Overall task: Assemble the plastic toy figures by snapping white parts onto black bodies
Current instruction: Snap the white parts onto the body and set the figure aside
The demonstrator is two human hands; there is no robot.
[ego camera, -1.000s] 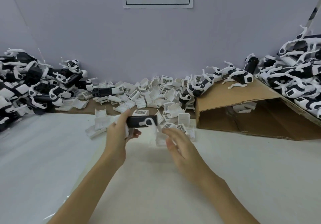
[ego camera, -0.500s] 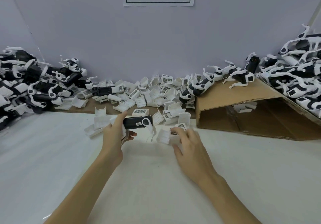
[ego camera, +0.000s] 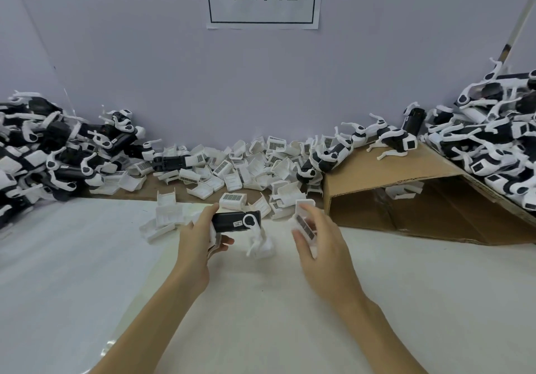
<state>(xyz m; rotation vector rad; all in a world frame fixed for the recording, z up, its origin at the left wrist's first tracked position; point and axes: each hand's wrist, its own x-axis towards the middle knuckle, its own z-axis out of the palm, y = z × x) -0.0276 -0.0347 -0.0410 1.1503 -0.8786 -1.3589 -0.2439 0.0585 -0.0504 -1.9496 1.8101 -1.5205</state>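
Observation:
My left hand (ego camera: 197, 237) grips a black toy body (ego camera: 232, 221) by its left end; the body lies level above the table, with a white leg (ego camera: 256, 237) hanging down from its right end. My right hand (ego camera: 316, 237) holds a white cover part (ego camera: 304, 223) with a dark grid face, lifted just right of the body and apart from it. A heap of loose white parts (ego camera: 246, 167) lies along the back wall.
Assembled black-and-white figures are piled at the left (ego camera: 43, 153) and at the right (ego camera: 493, 141). A tipped cardboard box (ego camera: 406, 188) stands at the right with figures on top. A few white parts (ego camera: 165, 217) lie left of my left hand. The white table surface (ego camera: 261, 301) spreads in front.
My right hand reached to the white parts on the table, took one up and lifted it toward the black body. The left hand kept holding the body almost still.

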